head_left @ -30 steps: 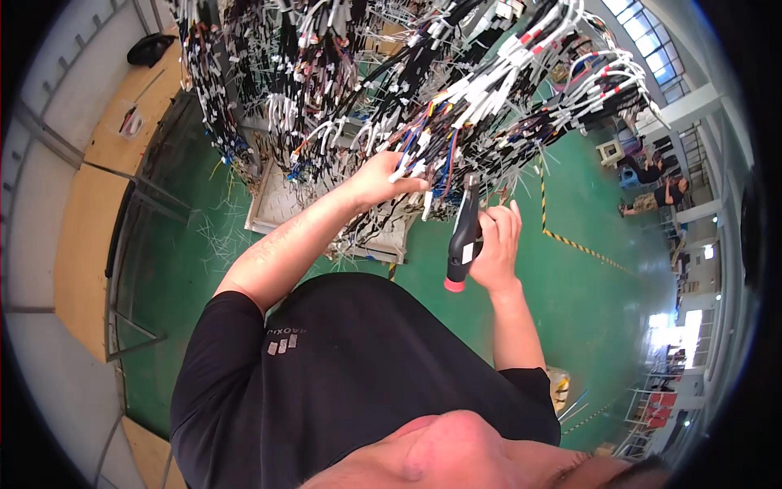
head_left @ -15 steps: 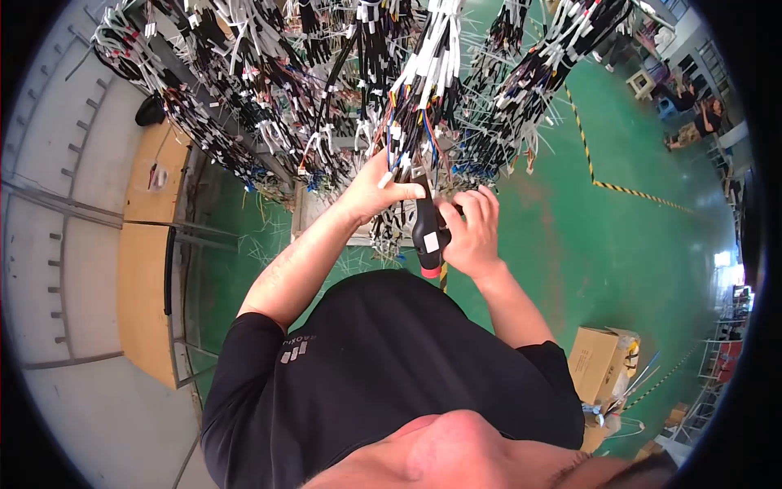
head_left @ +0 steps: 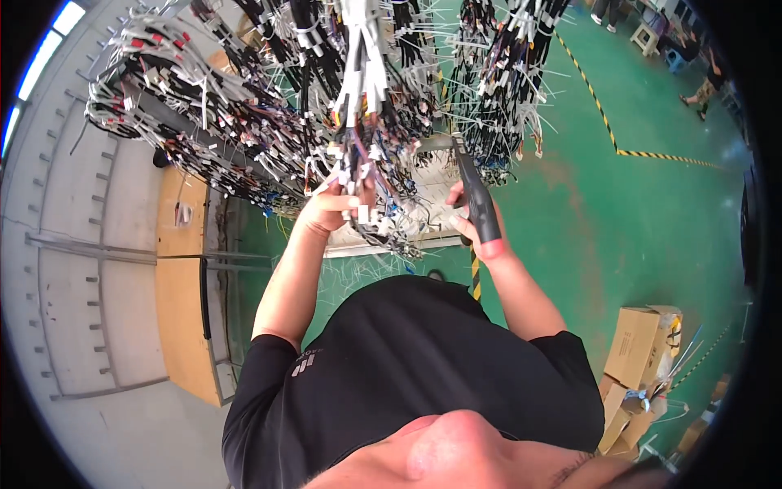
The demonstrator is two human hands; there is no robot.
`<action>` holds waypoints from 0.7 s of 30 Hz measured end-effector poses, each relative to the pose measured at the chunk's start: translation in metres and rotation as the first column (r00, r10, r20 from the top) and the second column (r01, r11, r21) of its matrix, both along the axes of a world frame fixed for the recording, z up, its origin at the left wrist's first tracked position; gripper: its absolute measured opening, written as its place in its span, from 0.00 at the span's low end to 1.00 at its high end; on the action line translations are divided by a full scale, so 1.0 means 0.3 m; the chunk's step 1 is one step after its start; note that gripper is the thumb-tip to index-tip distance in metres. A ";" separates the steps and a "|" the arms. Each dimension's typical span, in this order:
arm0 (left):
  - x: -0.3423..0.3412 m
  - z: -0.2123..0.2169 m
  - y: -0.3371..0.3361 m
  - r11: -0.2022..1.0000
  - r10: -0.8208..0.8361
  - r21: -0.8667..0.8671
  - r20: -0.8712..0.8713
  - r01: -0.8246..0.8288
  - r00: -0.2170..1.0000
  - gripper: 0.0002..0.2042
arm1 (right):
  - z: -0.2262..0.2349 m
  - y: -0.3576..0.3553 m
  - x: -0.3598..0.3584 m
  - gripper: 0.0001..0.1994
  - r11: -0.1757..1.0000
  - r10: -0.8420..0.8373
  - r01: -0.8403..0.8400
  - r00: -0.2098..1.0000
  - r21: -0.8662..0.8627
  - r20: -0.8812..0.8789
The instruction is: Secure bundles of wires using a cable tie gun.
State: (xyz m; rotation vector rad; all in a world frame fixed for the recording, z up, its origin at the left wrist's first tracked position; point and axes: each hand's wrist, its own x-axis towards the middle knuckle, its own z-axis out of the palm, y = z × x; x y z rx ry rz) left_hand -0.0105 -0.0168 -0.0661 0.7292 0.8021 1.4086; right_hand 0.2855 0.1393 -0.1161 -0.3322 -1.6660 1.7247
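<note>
Wire bundles [head_left: 350,106] hang as a dense tangle across the upper middle of the frame, black and coloured strands studded with small white tags and thin white ties. Our left hand [head_left: 330,208] is closed on a cluster of white connectors at the tangle's lower edge, just left of centre. Our right hand [head_left: 481,228] sits right of centre, wrapped around a slim black tool [head_left: 475,196] with a pinkish-red butt; its tip reaches up into the wires. The hands are near each other but not touching.

Open green floor [head_left: 635,220], smooth and scuffed, fills the right side, crossed by a yellow-and-black striped line [head_left: 603,122] in the upper right. Brown cardboard boxes [head_left: 639,350] sit at the lower right edge. A pale wooden bench [head_left: 179,318] lies along the left, beside a grey wall.
</note>
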 end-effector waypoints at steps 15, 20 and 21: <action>-0.049 -0.012 -0.055 0.998 -0.047 0.056 0.169 0.038 0.984 0.20 | -0.247 0.109 -0.133 0.25 0.895 0.435 -0.417 0.894 -0.157 0.105; 0.076 0.057 -0.043 0.999 0.038 0.024 0.088 -0.040 0.995 0.23 | -0.247 0.107 -0.201 0.26 0.842 0.536 -0.538 0.826 -0.038 0.172; 0.099 0.064 -0.043 0.999 0.052 0.010 0.106 -0.053 0.993 0.23 | -0.266 0.106 -0.223 0.28 0.834 0.539 -0.551 0.810 -0.014 0.229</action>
